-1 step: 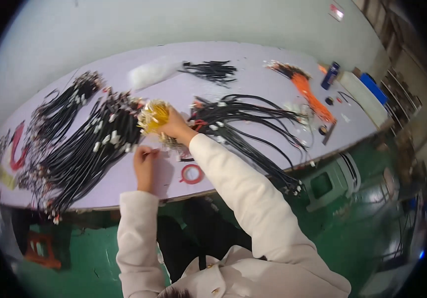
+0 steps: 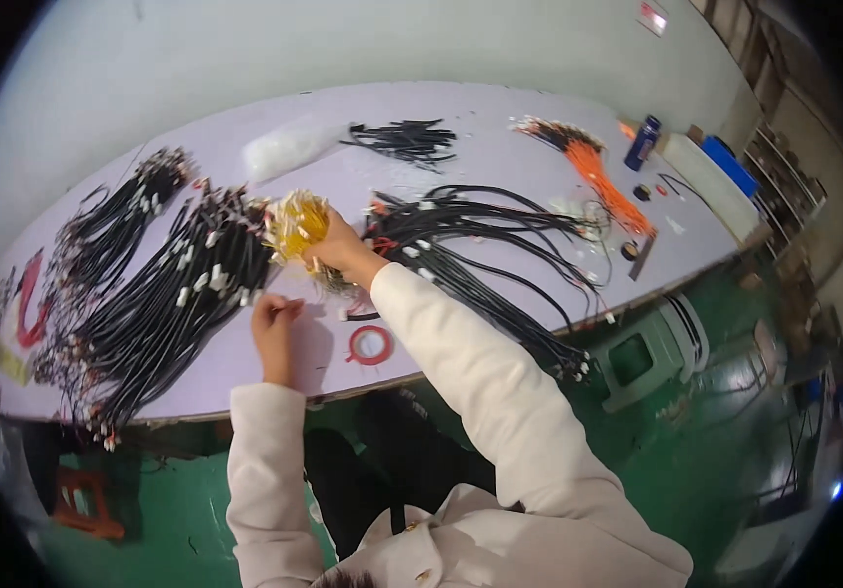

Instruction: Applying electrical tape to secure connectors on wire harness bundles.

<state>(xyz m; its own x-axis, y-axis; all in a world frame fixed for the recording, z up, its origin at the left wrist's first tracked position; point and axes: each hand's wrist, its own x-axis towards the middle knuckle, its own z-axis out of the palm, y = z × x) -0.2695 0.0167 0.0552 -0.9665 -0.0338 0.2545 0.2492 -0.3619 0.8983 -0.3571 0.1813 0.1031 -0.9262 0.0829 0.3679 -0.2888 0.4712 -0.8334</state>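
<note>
Fingers of our right hand (image 2: 335,247) clench a bundle of short yellow wires (image 2: 296,223) on the pale lilac surface (image 2: 500,162); our left hand (image 2: 272,323) seemingly pinches something tiny beside the long black cable harnesses (image 2: 172,304).

A clear plastic bag (image 2: 289,149) lies crumpled at the far side of the pale bench (image 2: 500,108), left of the middle. A white box with a blue one on top (image 2: 714,167) sits at the bench's right end. High on the wall hangs a small pale sign (image 2: 652,17) with a red mark.
</note>
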